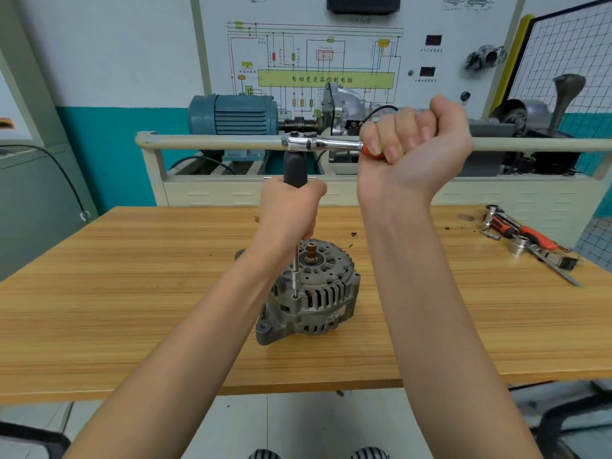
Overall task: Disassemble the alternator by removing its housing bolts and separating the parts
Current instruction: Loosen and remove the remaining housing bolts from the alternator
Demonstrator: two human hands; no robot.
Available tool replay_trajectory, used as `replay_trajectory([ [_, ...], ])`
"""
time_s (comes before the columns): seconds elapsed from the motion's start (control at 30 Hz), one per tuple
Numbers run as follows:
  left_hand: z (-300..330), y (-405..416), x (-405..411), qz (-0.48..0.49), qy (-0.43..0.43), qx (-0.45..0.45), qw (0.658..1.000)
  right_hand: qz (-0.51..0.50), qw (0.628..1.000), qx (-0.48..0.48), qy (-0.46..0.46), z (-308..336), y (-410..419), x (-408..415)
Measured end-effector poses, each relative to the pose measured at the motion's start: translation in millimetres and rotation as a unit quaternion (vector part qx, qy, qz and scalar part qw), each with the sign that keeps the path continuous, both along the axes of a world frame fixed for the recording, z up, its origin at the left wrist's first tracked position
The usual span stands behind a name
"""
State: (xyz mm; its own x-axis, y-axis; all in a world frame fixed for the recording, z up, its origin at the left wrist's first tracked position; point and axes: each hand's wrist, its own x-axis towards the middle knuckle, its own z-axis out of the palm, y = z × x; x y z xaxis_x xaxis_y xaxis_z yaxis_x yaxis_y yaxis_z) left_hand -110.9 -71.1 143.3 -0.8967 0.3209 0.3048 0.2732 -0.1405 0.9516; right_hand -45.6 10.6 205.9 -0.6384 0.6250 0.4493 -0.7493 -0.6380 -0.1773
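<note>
A grey alternator (pixel 314 293) stands on the wooden table (pixel 132 293), its shaft end pointing up. A long extension bar (pixel 296 270) rises upright from a bolt on the housing's left rim. My left hand (pixel 291 210) grips the bar's black sleeve (pixel 294 167) just above the alternator. On top of the sleeve sits a chrome ratchet (pixel 318 143), lying level and pointing right. My right hand (pixel 417 140) is fisted round the ratchet's orange handle, high above the table.
Loose tools lie at the table's right end: an orange-handled wrench (pixel 516 228), a socket (pixel 520 245) and a flat file (pixel 556 265). Behind the table stands a training rig with a rail (pixel 215 142), a blue motor (pixel 235 115) and a wiring board.
</note>
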Motion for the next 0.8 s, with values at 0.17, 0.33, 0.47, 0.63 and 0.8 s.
replay_trajectory([
  [0.17, 10.9, -20.2, -8.7, -0.226, 0.058, -0.073, 0.97, 0.135, 0.988, -0.048, -0.055, 8.9, 25.3, -13.5],
  [0.33, 9.4, -12.3, -4.2, -0.26, 0.005, -0.037, 0.965, 0.203, 0.974, -0.091, -0.053, 2.5, 31.6, -24.0],
  [0.47, 6.8, 0.9, -3.5, -0.097, -0.029, -0.017, 0.995, 0.098, 0.992, -0.075, -0.039, 0.3, 24.8, -15.1],
  [0.63, -0.7, 1.1, -1.9, -0.051, 0.028, -0.016, 0.998, 0.001, 1.0, -0.007, 0.0, -3.1, 7.2, 5.5],
  [0.8, 9.7, -22.2, -10.9, -0.302, 0.001, -0.006, 0.953, 0.123, 0.991, -0.015, -0.053, 11.1, 20.4, -11.4],
])
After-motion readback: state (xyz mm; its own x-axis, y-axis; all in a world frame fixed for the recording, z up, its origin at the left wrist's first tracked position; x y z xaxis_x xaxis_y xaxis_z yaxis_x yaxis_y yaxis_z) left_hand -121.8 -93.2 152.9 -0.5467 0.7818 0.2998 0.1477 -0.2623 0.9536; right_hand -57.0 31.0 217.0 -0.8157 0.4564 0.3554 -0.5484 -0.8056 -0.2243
